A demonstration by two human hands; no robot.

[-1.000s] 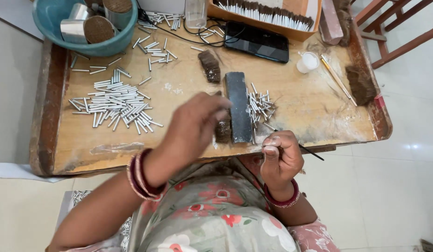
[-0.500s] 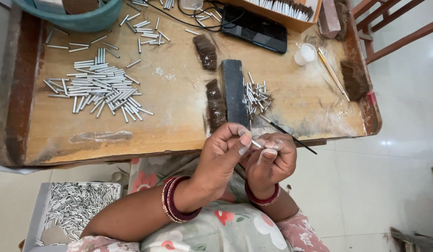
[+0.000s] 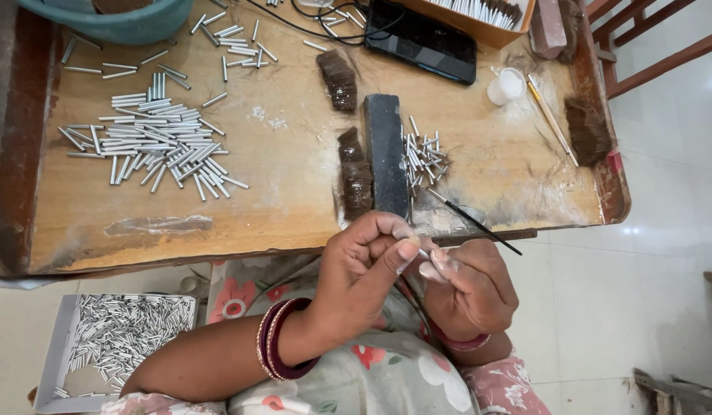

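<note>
A small metal tube (image 3: pixel 425 253) was pinched between the fingers (image 3: pixel 406 247) of the left hand (image 3: pixel 367 265) and those of the right hand (image 3: pixel 475 280), just below the near edge of the wooden counter (image 3: pixel 294 177). Both hands were held together, fingertips touching around the tube. A thin dark brush (image 3: pixel 475 223) was seen overhanging the counter edge just above them. A pile of metal tubes (image 3: pixel 152 146) was spread well apart to the left.

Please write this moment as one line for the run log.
left hand: pinching small metal tube | right hand: gripping it too | place: above wooden table edge
</note>
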